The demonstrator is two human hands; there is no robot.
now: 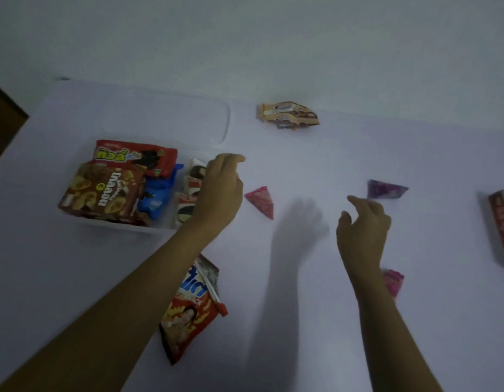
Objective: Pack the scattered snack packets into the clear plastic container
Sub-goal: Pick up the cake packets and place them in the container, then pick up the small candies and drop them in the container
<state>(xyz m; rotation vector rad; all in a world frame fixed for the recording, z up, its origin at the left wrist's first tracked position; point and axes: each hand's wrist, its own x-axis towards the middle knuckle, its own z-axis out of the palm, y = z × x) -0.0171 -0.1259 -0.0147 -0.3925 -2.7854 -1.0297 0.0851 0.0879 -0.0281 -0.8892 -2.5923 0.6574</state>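
The clear plastic container [109,223] stands at the left and holds a red packet [132,154], a brown packet [101,190], a blue packet [156,193] and white packets [188,188]. My left hand [221,190] hovers over its right end with loosely curled fingers and holds nothing. My right hand [364,224] hangs above the table with relaxed fingers, just short of a purple triangular packet [385,189]. Between the hands lies a pink triangular packet [260,200]. A red-orange chip bag [191,312] lies under my left forearm.
The container's clear lid [214,117] lies behind it. A brown packet [289,116] sits at the back by the wall. Another pink packet [393,281] peeks out beside my right wrist. A long red packet [502,222] lies at the right edge. A dark wooden edge [5,120] is far left.
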